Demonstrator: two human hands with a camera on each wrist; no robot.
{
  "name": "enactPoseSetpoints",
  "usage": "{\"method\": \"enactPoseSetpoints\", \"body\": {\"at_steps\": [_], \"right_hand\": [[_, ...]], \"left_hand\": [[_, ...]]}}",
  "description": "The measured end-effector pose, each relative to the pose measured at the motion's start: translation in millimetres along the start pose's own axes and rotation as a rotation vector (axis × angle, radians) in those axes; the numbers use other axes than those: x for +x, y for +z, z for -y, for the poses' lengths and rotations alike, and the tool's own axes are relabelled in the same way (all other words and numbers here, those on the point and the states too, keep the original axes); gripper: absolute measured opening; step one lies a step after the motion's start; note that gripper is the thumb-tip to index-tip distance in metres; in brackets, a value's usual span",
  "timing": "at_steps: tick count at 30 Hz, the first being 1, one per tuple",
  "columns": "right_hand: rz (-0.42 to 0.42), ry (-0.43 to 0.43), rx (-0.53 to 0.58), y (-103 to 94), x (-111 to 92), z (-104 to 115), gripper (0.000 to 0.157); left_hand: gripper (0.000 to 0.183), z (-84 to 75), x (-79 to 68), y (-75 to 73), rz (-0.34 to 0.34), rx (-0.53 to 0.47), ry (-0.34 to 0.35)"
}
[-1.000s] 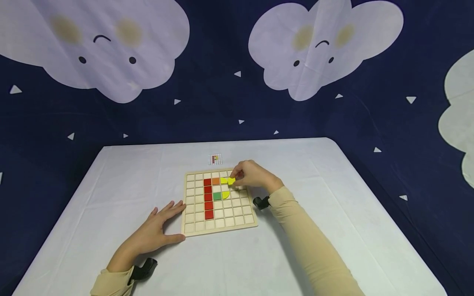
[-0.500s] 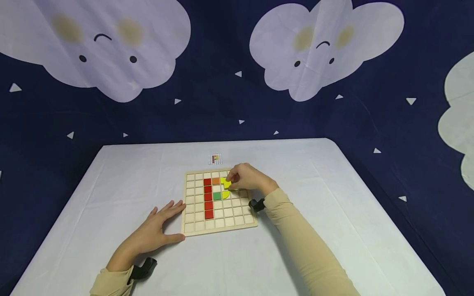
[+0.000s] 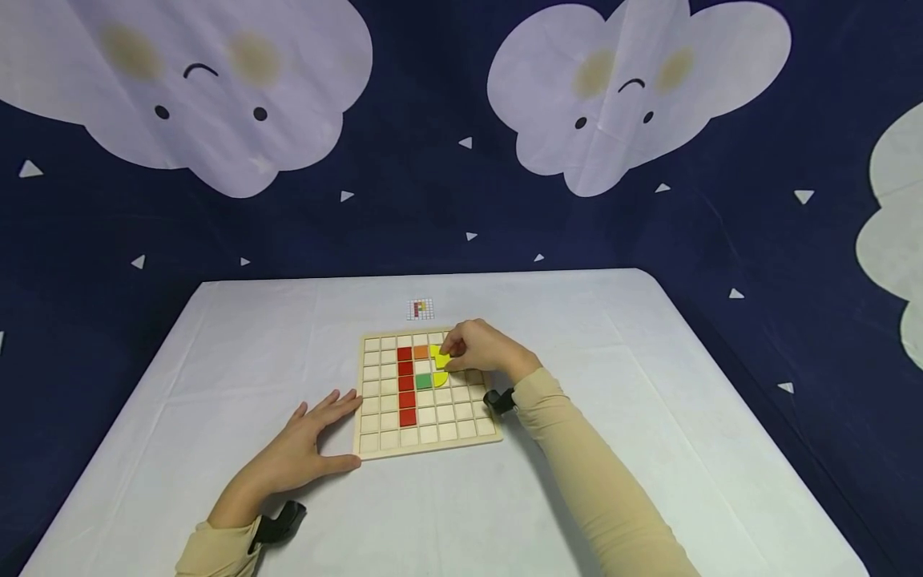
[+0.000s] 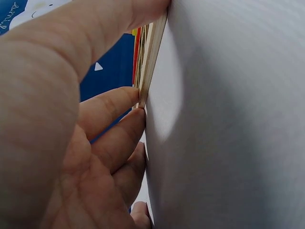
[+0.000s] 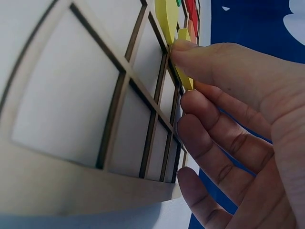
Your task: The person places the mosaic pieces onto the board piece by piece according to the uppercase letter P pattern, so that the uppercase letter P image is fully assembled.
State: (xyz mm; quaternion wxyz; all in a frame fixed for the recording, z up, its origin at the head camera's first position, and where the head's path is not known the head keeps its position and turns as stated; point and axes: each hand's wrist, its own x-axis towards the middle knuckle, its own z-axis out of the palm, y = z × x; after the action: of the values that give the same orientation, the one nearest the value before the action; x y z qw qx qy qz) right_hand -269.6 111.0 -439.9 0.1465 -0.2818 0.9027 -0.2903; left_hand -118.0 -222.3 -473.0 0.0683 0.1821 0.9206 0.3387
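A wooden grid board (image 3: 369,443) lies on the white table. Several red square tiles (image 3: 407,383) form a column in it, with an orange tile (image 3: 421,353) beside the top one and a green tile (image 3: 423,381) lower down. To the right of the green one sits a yellow rounded tile (image 3: 440,379). My right hand (image 3: 485,349) pinches another yellow tile (image 5: 185,78) between thumb and fingers, over the board's upper cells. My left hand (image 3: 299,450) has its fingers spread, with thumb and fingertips touching the board's left edge (image 4: 151,59).
Behind the board lies a small printed card (image 3: 421,309) with a coloured grid pattern. The white table (image 3: 649,401) extends around the board, backed by a dark blue cloth (image 3: 418,232) with clouds. A black wrist camera (image 3: 281,525) sits on the left wrist.
My right hand has moved slightly left with the pinched yellow tile, from the upper right of the board to just above the rounded yellow tile. My left hand has stayed in place.
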Motion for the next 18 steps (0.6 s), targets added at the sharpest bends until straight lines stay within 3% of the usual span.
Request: {"method": "enactPoseSetpoints", "body": {"at_steps": [18], "right_hand": [[0.018, -0.021, 0.027, 1.1, 0.7, 3.0, 0.013]], "left_hand": [[0.09, -0.6, 0.4, 0.1, 0.001, 0.003, -0.005]]}}
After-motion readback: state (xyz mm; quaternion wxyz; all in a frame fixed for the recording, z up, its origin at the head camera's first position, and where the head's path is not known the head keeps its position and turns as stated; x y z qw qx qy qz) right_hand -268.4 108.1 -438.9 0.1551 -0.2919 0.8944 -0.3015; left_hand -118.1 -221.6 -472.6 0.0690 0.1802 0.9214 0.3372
